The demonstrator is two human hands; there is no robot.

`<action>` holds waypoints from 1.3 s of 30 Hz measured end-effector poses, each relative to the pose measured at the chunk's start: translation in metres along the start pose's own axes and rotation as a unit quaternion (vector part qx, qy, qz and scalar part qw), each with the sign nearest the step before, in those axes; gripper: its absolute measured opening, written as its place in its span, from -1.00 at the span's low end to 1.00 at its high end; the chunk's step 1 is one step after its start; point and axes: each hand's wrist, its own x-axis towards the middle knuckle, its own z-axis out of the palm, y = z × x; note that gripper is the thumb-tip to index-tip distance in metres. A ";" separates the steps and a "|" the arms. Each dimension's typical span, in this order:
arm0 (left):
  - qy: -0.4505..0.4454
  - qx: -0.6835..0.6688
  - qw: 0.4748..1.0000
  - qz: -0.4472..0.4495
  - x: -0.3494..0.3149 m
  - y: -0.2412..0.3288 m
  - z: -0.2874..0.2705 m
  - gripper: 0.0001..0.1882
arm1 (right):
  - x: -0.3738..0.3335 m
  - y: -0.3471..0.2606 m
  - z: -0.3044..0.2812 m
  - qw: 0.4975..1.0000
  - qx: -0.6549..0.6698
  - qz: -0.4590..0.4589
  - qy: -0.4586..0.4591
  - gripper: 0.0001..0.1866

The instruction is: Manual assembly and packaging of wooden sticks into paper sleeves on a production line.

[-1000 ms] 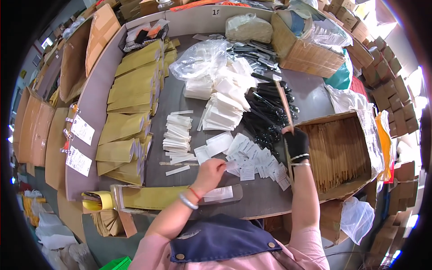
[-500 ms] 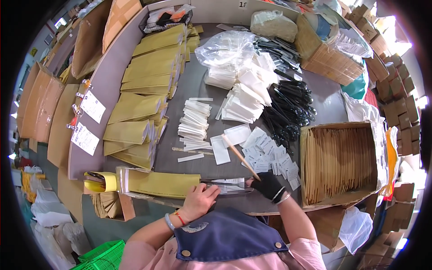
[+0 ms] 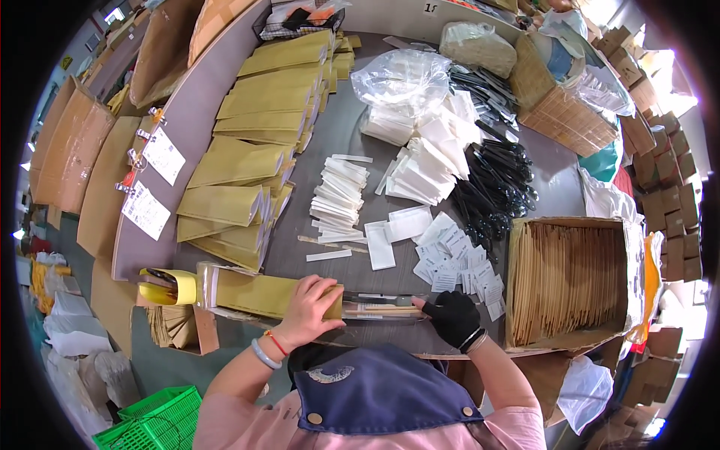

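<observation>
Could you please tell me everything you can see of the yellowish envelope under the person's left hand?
The envelope is long, narrow and mustard-yellow, with a matte, paper-like look. It lies lengthwise from left to right, near the front edge of the table. The left hand covers part of its right end, fingers across the top. Its contents cannot be made out.

Cartons (image 3: 679, 217) stacked well right of the right hand (image 3: 455, 319)

Well left of the left hand (image 3: 306, 309), two white sheets (image 3: 163, 155) hang clipped to a grey partition (image 3: 187, 120). A green crate (image 3: 166, 418) sits lower, left of that hand.
</observation>
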 end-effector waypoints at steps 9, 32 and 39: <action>0.008 -0.021 0.999 0.031 0.025 0.024 0.024 -0.24 | 0.036 -0.045 0.024 0.971 0.204 0.032 0.120 -0.81; -0.144 0.116 0.968 0.169 0.067 0.051 -0.031 -0.69 | 0.022 -0.048 -0.045 0.992 0.054 0.069 0.089 -0.32; 0.111 0.327 0.938 0.021 0.070 -0.048 -0.117 -0.65 | 0.002 -0.023 -0.064 0.964 0.057 0.187 0.180 -0.29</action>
